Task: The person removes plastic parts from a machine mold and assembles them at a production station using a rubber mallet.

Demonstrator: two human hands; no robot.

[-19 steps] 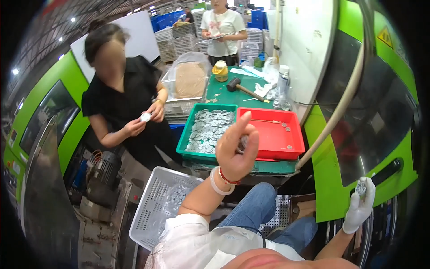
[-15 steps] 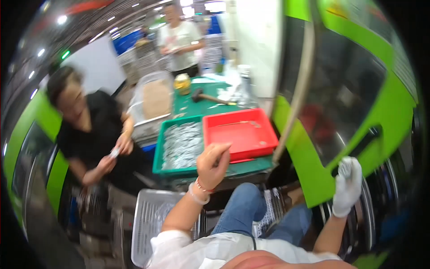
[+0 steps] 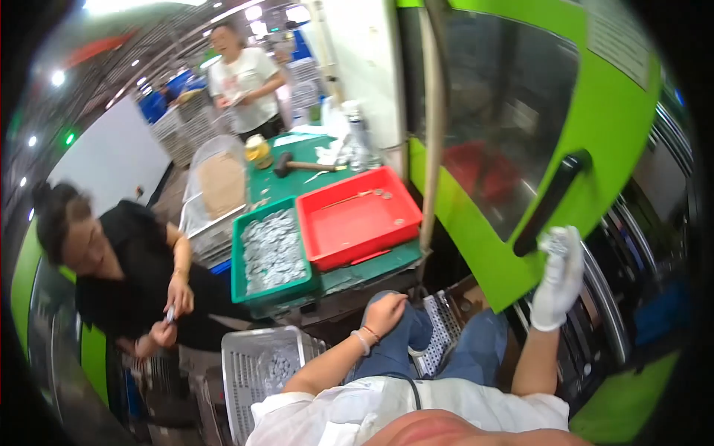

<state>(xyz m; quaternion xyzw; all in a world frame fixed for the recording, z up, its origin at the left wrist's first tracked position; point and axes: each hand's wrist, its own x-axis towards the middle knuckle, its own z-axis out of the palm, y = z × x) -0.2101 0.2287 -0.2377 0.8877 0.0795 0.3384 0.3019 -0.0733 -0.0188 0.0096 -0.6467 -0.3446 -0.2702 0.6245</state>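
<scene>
My bare left hand (image 3: 385, 312), with a bracelet at its wrist, is over my left knee. Its fingers are curled in, and nothing shows in them. My right hand (image 3: 558, 290) wears a white glove and is raised beside the lower end of the black door handle (image 3: 554, 199). Its fingers are closed around a small silvery piece (image 3: 556, 241), too blurred to tell its kind. Ahead of me a red tray (image 3: 357, 223) holds a few small round pieces near its edges. Left of it, a green tray (image 3: 236, 260) is filled with small grey metal pieces.
A green machine door (image 3: 476, 253) with a window stands close on my right. On the green table (image 3: 268, 182) lie a mallet (image 3: 305, 165) and a yellow jar (image 3: 258, 151). A grey basket (image 3: 242, 372) stands by my left arm. Two people work left and ahead.
My left hand has dropped from in front of the red tray to my knee. The view has turned right, bringing the door and its handle closer. My right hand stays raised with the silvery piece.
</scene>
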